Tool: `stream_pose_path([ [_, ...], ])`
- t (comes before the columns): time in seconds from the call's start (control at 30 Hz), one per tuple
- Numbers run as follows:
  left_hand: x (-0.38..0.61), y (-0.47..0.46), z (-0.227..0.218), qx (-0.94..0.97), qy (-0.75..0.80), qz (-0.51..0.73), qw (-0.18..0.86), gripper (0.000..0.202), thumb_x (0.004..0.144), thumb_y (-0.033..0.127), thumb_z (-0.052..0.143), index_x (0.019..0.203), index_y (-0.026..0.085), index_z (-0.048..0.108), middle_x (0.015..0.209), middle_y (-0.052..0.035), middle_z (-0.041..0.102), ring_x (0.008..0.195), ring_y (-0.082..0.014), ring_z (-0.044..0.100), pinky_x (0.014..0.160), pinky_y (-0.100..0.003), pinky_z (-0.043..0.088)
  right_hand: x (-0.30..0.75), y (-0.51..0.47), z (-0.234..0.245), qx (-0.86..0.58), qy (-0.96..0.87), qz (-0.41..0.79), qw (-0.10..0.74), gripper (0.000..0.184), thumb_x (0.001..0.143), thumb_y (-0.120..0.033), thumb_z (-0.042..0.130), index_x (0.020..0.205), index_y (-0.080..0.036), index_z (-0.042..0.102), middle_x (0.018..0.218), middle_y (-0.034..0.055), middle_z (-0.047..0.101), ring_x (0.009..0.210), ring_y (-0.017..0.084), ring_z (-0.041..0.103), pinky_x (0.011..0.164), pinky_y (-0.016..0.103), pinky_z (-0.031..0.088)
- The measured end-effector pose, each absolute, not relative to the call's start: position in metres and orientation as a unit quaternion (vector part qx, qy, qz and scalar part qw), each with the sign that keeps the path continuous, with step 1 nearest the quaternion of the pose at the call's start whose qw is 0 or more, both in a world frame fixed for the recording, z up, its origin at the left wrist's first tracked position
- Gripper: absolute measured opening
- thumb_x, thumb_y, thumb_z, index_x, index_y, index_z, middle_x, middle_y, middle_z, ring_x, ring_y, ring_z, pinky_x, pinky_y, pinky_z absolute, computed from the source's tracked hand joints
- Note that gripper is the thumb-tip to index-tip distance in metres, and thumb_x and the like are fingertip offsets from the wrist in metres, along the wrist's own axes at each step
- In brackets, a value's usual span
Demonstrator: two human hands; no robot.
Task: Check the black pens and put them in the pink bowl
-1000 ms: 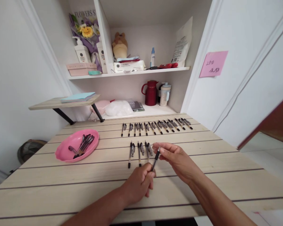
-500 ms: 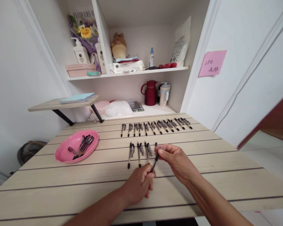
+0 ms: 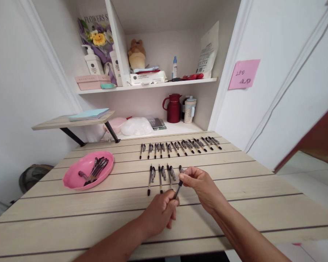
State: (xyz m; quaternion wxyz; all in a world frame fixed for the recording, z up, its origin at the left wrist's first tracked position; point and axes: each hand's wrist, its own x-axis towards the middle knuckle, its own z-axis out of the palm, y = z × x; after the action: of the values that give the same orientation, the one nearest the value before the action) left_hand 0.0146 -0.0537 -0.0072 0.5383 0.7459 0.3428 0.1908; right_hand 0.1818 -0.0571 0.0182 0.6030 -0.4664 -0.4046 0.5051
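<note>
Wood table (image 3: 235, 203) with dark lines, white shelves behind. Pink bowl (image 3: 71, 180) at far left, few pens inside. Far row of pens (image 3: 177, 147) runs across middle. Near row of pens (image 3: 160, 174) is shorter, just beyond hands. Left hand (image 3: 160, 213) curled shut round low end of pen (image 3: 178, 189). Pen sits between both hands, by right end of near row. Its long way points away from person, top leaning slightly right. Right hand (image 3: 200, 185) pinches top end with thumb and finger. Left hand nearer body. Pink note (image 3: 243, 74) on wall at right.
</note>
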Motion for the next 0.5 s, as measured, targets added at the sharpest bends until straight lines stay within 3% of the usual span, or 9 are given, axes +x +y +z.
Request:
stream_pose_path([
  [0.13,0.0150,-0.0538,-0.0066,0.741,0.346,0.191,0.543,0.023,0.084,0.036,0.033,0.072,0.018,0.039,0.057,0.0048,0.049,0.037,-0.0039,0.042,0.039,-0.016,0.030,0.1826,-0.0575,0.0196,-0.436,-0.405,0.547,0.588,0.027,0.061,-0.036,0.071,0.078,-0.017,0.064,0.077,0.0030,0.062,0.071,0.014,0.052,0.066,0.028,0.040],
  [0.3,0.0150,-0.0533,-0.0064,0.742,0.349,0.183,0.543,0.023,0.084,0.037,0.034,0.073,0.018,0.040,0.057,0.0046,0.049,0.037,-0.0044,0.043,0.038,-0.016,0.030,0.1835,-0.0559,0.0172,-0.469,-0.392,0.501,0.612,0.025,0.054,-0.034,0.075,0.059,-0.017,0.057,0.059,-0.0025,0.056,0.057,0.010,0.047,0.060,0.026,0.038],
  [0.43,0.0147,-0.0526,-0.0082,0.736,0.348,0.186,0.550,0.022,0.084,0.037,0.035,0.074,0.018,0.039,0.057,0.0046,0.050,0.037,-0.0042,0.043,0.039,-0.015,0.030,0.1845,-0.0564,0.0190,-0.442,-0.409,0.547,0.581,0.025,0.061,-0.038,0.070,0.075,-0.018,0.063,0.076,0.0022,0.063,0.070,0.014,0.053,0.066,0.028,0.040],
  [0.5,0.0148,-0.0524,-0.0090,0.735,0.349,0.187,0.550,0.022,0.084,0.037,0.035,0.074,0.018,0.039,0.057,0.0047,0.050,0.037,-0.0042,0.043,0.038,-0.015,0.030,0.1852,-0.0560,0.0187,-0.434,-0.405,0.548,0.589,0.025,0.060,-0.037,0.071,0.072,-0.017,0.063,0.075,0.0021,0.063,0.070,0.014,0.053,0.067,0.028,0.040],
])
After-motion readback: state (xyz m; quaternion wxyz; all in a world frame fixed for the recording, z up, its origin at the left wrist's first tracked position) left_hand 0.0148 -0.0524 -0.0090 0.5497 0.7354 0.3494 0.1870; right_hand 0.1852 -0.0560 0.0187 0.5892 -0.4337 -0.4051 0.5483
